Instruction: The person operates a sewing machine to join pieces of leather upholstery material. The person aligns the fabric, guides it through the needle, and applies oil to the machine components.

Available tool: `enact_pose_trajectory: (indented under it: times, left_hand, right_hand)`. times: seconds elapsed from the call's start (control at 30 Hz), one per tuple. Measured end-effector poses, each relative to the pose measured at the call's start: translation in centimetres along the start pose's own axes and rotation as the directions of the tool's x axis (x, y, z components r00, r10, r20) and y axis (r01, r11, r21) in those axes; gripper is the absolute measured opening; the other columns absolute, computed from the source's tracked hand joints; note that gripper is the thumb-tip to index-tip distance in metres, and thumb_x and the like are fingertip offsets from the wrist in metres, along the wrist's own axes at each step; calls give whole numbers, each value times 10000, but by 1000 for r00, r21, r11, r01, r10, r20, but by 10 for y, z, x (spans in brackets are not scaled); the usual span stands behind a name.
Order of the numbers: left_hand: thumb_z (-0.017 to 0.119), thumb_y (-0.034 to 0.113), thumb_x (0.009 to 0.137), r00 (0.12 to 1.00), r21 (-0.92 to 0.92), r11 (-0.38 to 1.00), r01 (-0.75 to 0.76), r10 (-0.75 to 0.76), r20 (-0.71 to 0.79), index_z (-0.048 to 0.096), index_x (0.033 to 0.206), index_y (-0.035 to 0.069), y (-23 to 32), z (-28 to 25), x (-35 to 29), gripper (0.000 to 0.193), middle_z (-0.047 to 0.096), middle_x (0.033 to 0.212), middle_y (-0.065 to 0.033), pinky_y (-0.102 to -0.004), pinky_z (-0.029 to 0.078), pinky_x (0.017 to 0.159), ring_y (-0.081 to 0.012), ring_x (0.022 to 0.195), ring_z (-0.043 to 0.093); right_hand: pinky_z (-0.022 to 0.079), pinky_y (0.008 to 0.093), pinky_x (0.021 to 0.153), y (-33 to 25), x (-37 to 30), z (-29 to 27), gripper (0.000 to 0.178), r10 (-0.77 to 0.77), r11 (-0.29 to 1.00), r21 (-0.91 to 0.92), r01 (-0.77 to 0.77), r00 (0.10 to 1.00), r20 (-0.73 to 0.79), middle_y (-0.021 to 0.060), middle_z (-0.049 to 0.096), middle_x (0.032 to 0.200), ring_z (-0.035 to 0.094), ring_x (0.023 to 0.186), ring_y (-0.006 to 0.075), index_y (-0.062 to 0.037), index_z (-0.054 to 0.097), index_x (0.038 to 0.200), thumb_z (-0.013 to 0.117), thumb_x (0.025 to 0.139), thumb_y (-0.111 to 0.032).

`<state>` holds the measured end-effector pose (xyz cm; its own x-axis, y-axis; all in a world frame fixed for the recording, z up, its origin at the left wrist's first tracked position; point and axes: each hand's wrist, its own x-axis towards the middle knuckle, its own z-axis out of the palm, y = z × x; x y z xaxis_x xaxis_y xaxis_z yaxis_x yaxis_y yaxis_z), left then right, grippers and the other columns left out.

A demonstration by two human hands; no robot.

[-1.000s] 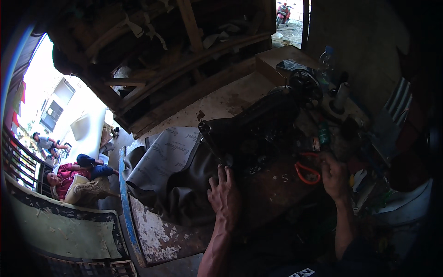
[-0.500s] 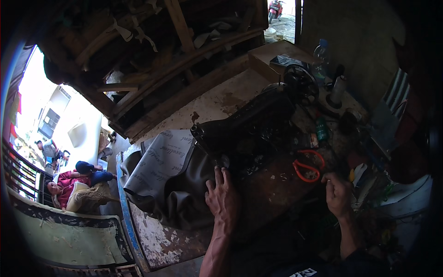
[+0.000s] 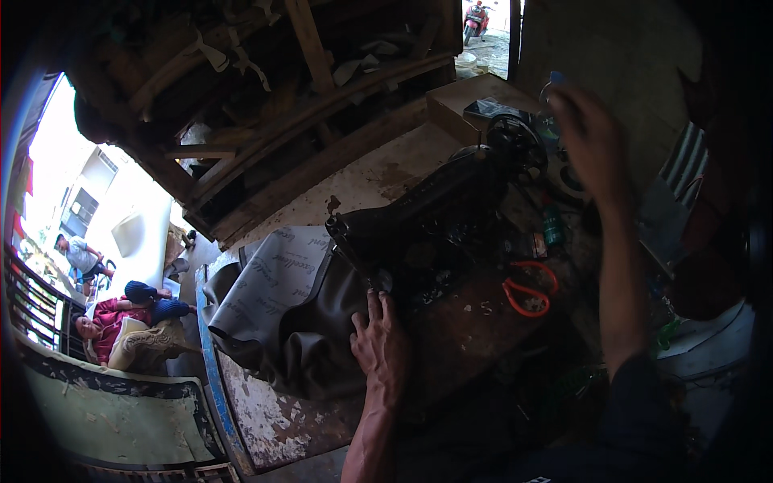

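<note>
A black sewing machine (image 3: pixel 427 197) stands on the worn table. Beneath its needle end lies dark brown leather-like material (image 3: pixel 310 346), folded so that its pale printed backing (image 3: pixel 278 274) shows. My left hand (image 3: pixel 378 338) rests on this material's edge, its first fingers stretched out close to the presser foot. Beyond the machine's handwheel (image 3: pixel 517 145), my right hand (image 3: pixel 592 133) is raised in front of a clear bottle with a blue cap (image 3: pixel 556 77). Motion smears the right fingers, and whether they touch the bottle is hidden. Orange-handled scissors (image 3: pixel 530 290) lie to the machine's right.
Behind the scissors is a small green bottle (image 3: pixel 553 225). A cardboard box (image 3: pixel 455 109) sits at the table's far end. Wooden framing (image 3: pixel 314 113) runs along the far side. Outside on the left, one person (image 3: pixel 121 322) sits and another (image 3: pixel 80 258) is farther back.
My right hand has risen from beside the scissors, up and away past the handwheel to the bottle. The left hand stays on the material. The view has shifted slightly.
</note>
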<state>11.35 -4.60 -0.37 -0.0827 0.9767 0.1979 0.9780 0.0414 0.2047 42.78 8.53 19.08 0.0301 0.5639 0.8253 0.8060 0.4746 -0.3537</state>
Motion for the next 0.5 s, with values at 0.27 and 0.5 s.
enact_pose_trajectory:
  times: [0.27, 0.5]
  left_hand:
    - [619, 102, 926, 999, 41, 999, 32, -34, 40, 582, 1474, 69, 8, 4, -2, 550, 517, 1624, -120, -517, 585, 865, -361, 1209, 622]
    - [635, 57, 879, 999, 14, 999, 30, -30, -23, 616, 1409, 62, 10, 3, 3, 530, 597, 1554, -130, -507, 603, 877, -379, 1164, 651]
  right_hand:
    - [518, 519, 1004, 79, 64, 112, 543, 406, 868, -497, -20, 606, 684, 266, 723, 1213, 695, 1171, 425, 1, 729, 1206, 472, 1118, -469]
    - [510, 538, 1004, 82, 50, 95, 542, 375, 902, -409, -137, 718, 586, 298, 700, 1225, 690, 1172, 444, 27, 739, 1156, 441, 1137, -425]
